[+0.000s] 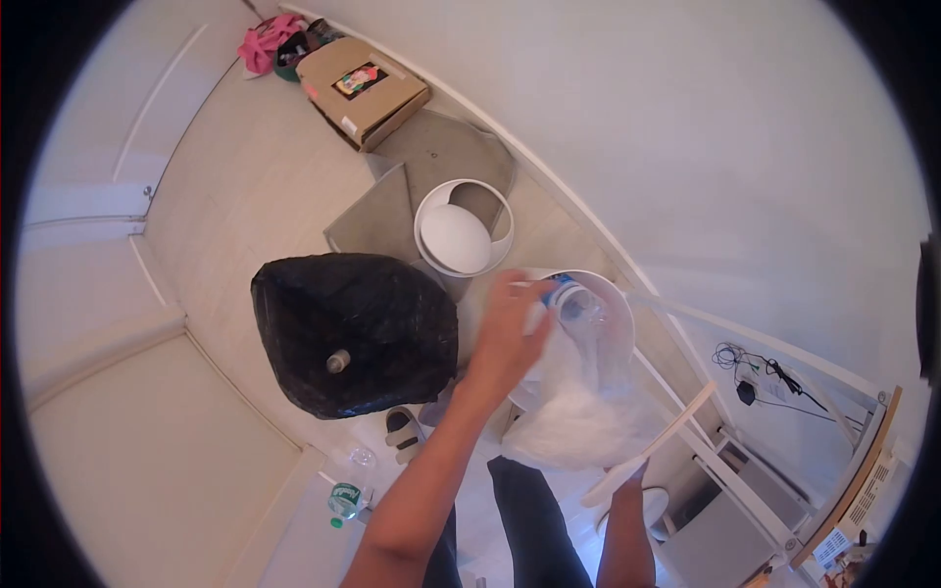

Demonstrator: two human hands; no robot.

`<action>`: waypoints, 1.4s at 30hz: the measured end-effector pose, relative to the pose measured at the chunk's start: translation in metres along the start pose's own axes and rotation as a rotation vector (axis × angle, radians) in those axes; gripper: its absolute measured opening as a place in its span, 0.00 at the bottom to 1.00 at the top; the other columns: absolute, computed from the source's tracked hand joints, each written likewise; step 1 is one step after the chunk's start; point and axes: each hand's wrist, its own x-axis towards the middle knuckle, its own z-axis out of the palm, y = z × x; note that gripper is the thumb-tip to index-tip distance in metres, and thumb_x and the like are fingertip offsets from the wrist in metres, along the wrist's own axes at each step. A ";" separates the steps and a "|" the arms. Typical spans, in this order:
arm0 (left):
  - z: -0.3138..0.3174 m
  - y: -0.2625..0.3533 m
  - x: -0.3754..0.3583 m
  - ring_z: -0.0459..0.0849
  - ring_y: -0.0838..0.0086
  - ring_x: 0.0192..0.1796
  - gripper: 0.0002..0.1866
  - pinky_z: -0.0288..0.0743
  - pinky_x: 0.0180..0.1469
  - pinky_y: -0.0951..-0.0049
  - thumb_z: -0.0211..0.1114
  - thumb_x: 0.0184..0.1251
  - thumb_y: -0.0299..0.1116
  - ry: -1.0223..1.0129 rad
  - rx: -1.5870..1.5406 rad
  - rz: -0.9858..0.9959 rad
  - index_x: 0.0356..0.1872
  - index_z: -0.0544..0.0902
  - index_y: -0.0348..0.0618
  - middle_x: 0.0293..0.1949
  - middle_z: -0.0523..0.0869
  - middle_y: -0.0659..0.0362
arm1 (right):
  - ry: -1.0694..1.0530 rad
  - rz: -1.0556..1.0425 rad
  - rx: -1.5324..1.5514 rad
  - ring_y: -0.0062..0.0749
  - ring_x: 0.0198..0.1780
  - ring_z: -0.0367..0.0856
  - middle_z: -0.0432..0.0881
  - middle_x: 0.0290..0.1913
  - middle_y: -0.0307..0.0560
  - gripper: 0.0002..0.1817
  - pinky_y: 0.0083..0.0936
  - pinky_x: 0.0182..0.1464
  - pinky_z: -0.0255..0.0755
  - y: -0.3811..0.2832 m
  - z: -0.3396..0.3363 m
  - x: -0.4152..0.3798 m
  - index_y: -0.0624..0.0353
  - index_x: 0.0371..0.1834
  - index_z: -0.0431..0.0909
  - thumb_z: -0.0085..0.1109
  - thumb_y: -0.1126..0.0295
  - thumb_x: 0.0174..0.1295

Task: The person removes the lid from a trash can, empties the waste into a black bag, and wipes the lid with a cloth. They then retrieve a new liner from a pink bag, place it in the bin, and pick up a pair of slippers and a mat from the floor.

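My left hand (512, 328) reaches over a white bin (627, 328), fingers and thumb apart. Its fingertips are right at the blue label of a clear plastic bottle (585, 306) inside the bin's mouth. A clear plastic bag (583, 421) hangs out over the near side of the bin. Low on the right, my right hand (632, 477) is beside the bag and a long pale flat piece (676, 421), its fingers mostly hidden. Left of the bin stands a black garbage bag (363, 304) with a small pale bottle-end shape (338, 361) at its middle.
A round white bin lid (456, 238) lies on grey mats (441, 147) beyond the bin. A cardboard box (363, 88) is by the wall. On the floor are a green-labelled bottle (346, 495) and a sandal (403, 431). A white-framed table (833, 470) and cables (750, 377) are at right.
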 end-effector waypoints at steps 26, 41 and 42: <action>-0.176 0.109 -0.086 0.74 0.65 0.55 0.34 0.69 0.56 0.67 0.68 0.40 0.20 0.317 0.013 -0.241 0.55 0.69 0.38 0.54 0.73 0.51 | -0.111 -0.773 -0.702 0.39 0.31 0.82 0.81 0.32 0.50 0.13 0.28 0.35 0.77 -0.102 0.132 -0.075 0.64 0.31 0.78 0.63 0.66 0.48; -0.173 -0.088 -0.131 0.79 0.52 0.44 0.32 0.78 0.38 0.59 0.62 0.41 0.17 -0.240 0.810 -0.209 0.52 0.72 0.58 0.52 0.70 0.53 | -0.127 -0.926 -0.647 0.39 0.36 0.81 0.80 0.37 0.51 0.13 0.29 0.40 0.75 -0.099 0.212 -0.136 0.64 0.35 0.77 0.61 0.68 0.47; -0.170 -0.099 -0.130 0.79 0.52 0.44 0.32 0.78 0.38 0.59 0.62 0.41 0.17 -0.223 0.807 -0.216 0.52 0.72 0.58 0.52 0.70 0.53 | -0.131 -0.935 -0.645 0.39 0.36 0.81 0.80 0.37 0.51 0.13 0.29 0.40 0.75 -0.098 0.214 -0.139 0.64 0.35 0.77 0.60 0.69 0.47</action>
